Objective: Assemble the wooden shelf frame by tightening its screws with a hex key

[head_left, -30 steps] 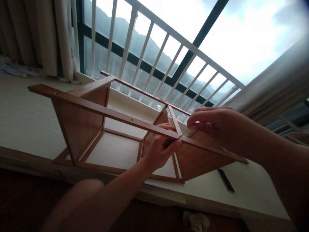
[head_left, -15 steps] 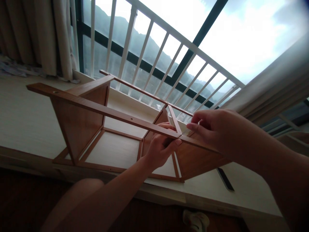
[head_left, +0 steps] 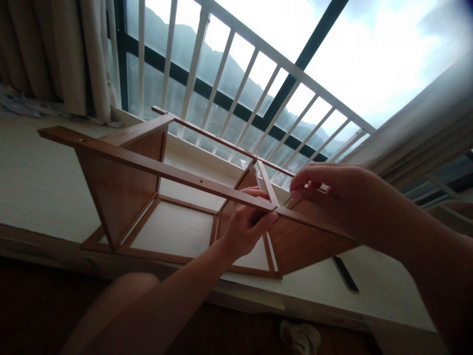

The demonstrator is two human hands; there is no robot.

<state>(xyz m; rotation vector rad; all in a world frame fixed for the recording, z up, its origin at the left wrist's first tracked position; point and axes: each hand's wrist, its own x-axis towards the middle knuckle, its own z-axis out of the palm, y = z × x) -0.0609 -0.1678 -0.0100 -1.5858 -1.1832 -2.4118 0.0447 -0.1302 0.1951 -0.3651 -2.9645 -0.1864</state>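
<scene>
A brown wooden furniture frame (head_left: pixel 173 173) lies on its side on the pale ledge, its long rails running left to right with panels between them. My left hand (head_left: pixel 246 219) is closed around the near upper rail, thumb below a joint where a crossbar (head_left: pixel 266 181) meets it. At that joint a small screw head (head_left: pixel 277 206) shows in the rail. Just right of it, my right hand (head_left: pixel 325 190) pinches a thin metal tool, apparently a hex key (head_left: pixel 288 199). The tool's tip is slightly apart from the screw; its rest is hidden by the fingers.
White railings (head_left: pixel 221 69) and a large window stand behind the frame. Curtains hang at left (head_left: pixel 74 59) and right (head_left: pixel 417 118). A dark phone-like object (head_left: pixel 345 274) lies on the ledge (head_left: pixel 310 281). Below, a pale object (head_left: pixel 300 335) rests on the dark floor.
My right hand has shifted slightly right and up, drawing the hex key off the joint, so the screw head shows more clearly. My left hand keeps its grip on the rail.
</scene>
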